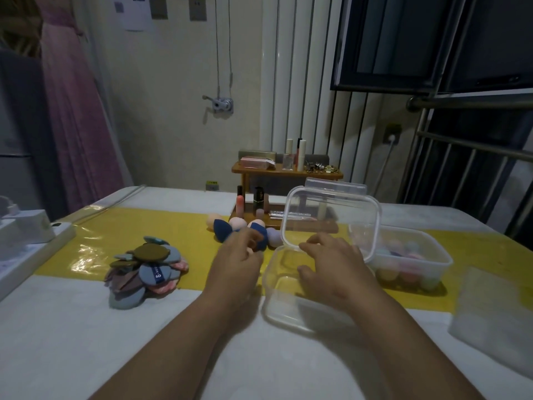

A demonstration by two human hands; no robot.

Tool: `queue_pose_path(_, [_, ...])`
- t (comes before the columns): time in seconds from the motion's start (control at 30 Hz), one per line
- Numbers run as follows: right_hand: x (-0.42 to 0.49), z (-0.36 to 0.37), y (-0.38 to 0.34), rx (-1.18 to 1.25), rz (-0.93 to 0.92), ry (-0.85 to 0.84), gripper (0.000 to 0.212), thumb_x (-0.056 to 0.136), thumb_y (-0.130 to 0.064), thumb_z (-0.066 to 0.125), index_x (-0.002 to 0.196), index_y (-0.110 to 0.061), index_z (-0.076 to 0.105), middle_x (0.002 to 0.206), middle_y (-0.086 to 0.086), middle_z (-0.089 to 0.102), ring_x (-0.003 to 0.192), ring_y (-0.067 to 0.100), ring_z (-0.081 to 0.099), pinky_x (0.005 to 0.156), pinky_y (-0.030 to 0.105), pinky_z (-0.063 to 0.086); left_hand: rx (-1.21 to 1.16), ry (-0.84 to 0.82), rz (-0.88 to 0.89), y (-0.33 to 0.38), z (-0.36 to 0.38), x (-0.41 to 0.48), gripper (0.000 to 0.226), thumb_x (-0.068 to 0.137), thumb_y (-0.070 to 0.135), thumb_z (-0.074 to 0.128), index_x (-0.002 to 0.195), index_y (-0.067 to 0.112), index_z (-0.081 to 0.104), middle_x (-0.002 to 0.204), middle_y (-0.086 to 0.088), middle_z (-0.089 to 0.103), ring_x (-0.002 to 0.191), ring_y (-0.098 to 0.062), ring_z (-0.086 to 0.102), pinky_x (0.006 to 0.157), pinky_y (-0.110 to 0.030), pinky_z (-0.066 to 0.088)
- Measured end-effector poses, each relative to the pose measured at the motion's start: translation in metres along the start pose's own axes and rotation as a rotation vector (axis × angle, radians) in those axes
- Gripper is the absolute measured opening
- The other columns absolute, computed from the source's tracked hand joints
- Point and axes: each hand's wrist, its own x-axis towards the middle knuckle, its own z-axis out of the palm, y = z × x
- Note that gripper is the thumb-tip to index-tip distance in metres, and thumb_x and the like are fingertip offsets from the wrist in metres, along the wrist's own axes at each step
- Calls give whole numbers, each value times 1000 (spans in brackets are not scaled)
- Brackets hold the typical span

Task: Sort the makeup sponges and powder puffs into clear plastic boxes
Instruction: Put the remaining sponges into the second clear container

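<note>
Table [86, 327] has a white cover with a yellow runner [115, 235] under clear film. Behind it are a cream wall, white radiator pipes, a dark window and a pink dress at left. A small wooden shelf [288, 173] of cosmetics stands at the far edge. Powder puffs [147, 269] are piled on the left, with loose makeup sponges [245, 226] mid-table. Near clear box [288, 307] is empty, its lid [331, 220] up. Second clear box [418, 255] on the right holds pastel sponges. Left hand [239, 264]: fingers [251, 236] curled on the loose sponges, blurred, can't tell if they grip one. Right hand [334, 269]: half-bent fingers, tips at the lid's lower edge, thumb well apart over the empty box, no pinch.
</note>
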Motion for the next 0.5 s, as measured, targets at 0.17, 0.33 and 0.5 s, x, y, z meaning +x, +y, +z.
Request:
queue_pose_path(0.17, [-2,-1,0,117,9,-8,59,90,-59,31,140,-34,52,145,-11,44,128,19,39,104,42,27,589,131,-148,-16,-25,14,26,83,22,70,104,25,56,103,-3,57,96,-24,51,75,-39,47])
queue_pose_path(0.33, [-10,-7,2,264,-26,-43,89,65,-85,31,141,-42,48,144,-16,43,131,16,37,108,40,29,485,60,-221,-23,-29,15,25,87,24,67,92,22,43,93,-4,58,82,-23,52,63,-34,39])
queue_pose_path(0.5, [-11,-7,5,185,-65,-107,84,71,-78,58,145,-42,41,147,-15,37,134,16,31,111,41,27,168,124,-114,-13,-24,9,29,79,18,73,84,26,45,82,-2,60,72,-21,58,56,-36,47])
